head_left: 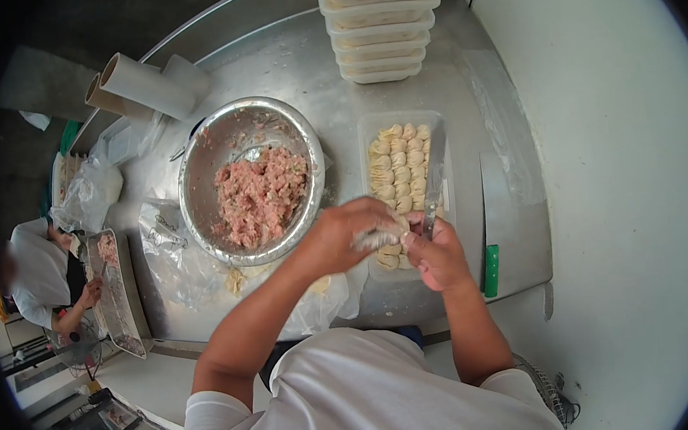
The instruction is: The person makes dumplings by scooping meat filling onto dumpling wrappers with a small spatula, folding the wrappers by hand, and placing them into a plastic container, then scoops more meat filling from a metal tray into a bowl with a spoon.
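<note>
My left hand (355, 234), blurred at the fingers, curls around a small pale dough piece (400, 225) above the tray. Against that dough my right hand (438, 254) presses its thumb, its fingers closed on a flat metal spatula (435, 163) whose blade points away from me. Below both hands, a clear plastic tray (366, 153) holds rows of pleated dumplings (398, 158); the hands cover part of the nearer rows. Left of the tray stands a large metal bowl (188, 187) with pink minced filling (260, 193).
Stacked lidded containers (380, 30) stand at the back. Plastic bags (173, 253) and dough scraps lie left and near the front edge of the steel table (335, 102). A green handle (491, 270) is at right. At far left, another person (41, 267) works over a long metal tray (132, 312).
</note>
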The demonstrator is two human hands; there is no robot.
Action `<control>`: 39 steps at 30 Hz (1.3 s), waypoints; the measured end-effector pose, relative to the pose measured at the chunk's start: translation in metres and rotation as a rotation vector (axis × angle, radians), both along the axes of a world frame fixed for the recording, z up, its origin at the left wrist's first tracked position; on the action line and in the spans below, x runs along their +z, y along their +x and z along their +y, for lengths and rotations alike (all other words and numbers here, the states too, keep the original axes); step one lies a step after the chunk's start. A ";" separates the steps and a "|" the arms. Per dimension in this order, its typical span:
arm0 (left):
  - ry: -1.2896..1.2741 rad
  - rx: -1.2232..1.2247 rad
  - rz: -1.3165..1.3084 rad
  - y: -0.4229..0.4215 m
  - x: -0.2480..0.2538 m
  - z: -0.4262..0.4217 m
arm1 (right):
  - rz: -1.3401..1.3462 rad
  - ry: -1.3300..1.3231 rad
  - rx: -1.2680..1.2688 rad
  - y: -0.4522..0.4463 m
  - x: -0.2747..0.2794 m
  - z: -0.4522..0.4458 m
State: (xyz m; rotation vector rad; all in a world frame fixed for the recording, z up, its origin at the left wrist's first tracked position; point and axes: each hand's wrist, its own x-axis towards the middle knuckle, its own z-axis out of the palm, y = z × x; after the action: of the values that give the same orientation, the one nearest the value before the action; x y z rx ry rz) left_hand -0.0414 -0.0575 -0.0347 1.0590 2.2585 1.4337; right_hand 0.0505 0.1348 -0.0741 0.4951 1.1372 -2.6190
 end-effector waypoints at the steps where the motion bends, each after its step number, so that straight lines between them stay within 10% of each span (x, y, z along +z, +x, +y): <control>1: -0.031 -0.048 0.018 -0.017 -0.002 0.005 | -0.023 0.134 0.055 -0.003 -0.001 0.009; 8: -0.305 0.185 0.282 -0.115 -0.052 0.050 | 0.054 1.179 -0.334 -0.018 -0.019 0.052; 26: -0.842 0.113 0.498 -0.104 -0.064 0.067 | 0.026 1.199 -0.266 -0.008 -0.076 0.053; 31: -0.292 0.247 0.399 -0.033 -0.022 0.008 | 0.074 1.276 -0.347 -0.004 -0.067 0.053; 39: -0.161 0.808 -0.024 0.121 -0.035 -0.170 | 0.264 1.373 -0.203 0.014 -0.002 0.022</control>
State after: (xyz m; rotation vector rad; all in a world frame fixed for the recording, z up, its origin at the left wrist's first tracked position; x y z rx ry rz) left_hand 0.0794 -0.2280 -0.0694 0.0414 2.8722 1.4391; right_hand 0.0645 0.1569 -0.0758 0.4622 2.9890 -1.6260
